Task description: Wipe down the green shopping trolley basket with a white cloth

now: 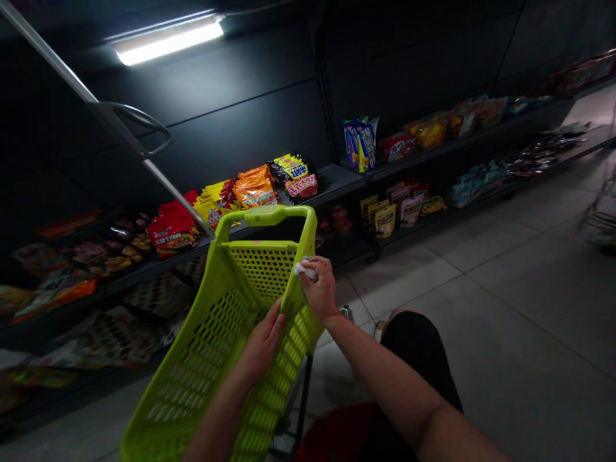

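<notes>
A lime-green plastic shopping basket (212, 333) with perforated walls stands tilted in front of me on a dark frame. My right hand (320, 289) is closed on a small white cloth or wipe (305, 270) and presses it against the basket's right rim near the handle (274, 215). My left hand (264, 343) lies on the same rim lower down, its fingers together and curled over the edge. Inside, the basket looks empty.
Dark shop shelves (337, 176) run along the left and back, stocked with colourful snack packets (255, 187). A grey pole (115, 125) with a loop handle slants across the upper left. A grey tiled floor (520, 282) spreads to the right. My dark trouser leg (414, 346) is below.
</notes>
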Available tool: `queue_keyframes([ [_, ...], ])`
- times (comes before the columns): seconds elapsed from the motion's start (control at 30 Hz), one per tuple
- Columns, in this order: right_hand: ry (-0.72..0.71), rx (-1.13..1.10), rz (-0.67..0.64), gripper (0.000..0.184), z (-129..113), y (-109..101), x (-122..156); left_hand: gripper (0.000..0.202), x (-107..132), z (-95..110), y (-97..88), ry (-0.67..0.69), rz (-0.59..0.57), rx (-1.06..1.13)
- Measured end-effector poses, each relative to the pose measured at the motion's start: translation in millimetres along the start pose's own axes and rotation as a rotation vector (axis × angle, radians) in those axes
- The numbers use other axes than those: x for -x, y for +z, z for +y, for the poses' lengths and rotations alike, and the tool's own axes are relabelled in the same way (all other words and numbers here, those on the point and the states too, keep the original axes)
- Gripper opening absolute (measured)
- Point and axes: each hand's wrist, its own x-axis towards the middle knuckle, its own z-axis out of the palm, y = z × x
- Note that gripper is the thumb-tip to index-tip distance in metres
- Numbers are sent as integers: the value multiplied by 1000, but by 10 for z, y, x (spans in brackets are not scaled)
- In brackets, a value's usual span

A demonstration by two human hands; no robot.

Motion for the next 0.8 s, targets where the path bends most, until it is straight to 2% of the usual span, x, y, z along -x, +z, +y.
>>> queue_keyframes([
  [0.07, -14, 19, 58, 13, 12, 21, -60, 59, -3, -15, -1, -5, 1, 11],
  [0.13, -33, 28, 20, 15, 19, 19, 91, 59, -20, -35, 4, 3, 7, 26],
  [0.23, -106, -1, -207, 18, 14, -57, 421, 60, -39, -60, -2, 18, 2, 35],
  [0.3, -172, -21, -322, 19, -11, -124, 432, 62, -32, -67, -19, 9, -12, 30],
  [0.33, -192, -20, -306, 20, -29, -148, 343, 63, -22, -66, -28, 4, -16, 26],
  [0.43, -200, 28, -49, 23, -58, -149, -139, 63, 18, -49, -49, -2, -19, 24],
  [0.5, -211, 42, 22, 28, 6, -112, -400, 61, 41, -33, -48, -5, -26, 34],
  [0.57, -207, 27, -6, 32, 160, -97, -474, 60, 50, -26, -39, -3, -31, 47],
  [0.63, -98, 2, 14, 32, 360, -134, -407, 60, 48, -36, -30, -3, -23, 56],
  [0.73, 161, -17, 176, 36, 538, -226, -374, 60, 44, -77, -32, -20, -11, 51],
  [0.8, 176, -31, 308, 42, 487, -228, -550, 60, 54, -104, -45, -26, -20, 47],
])
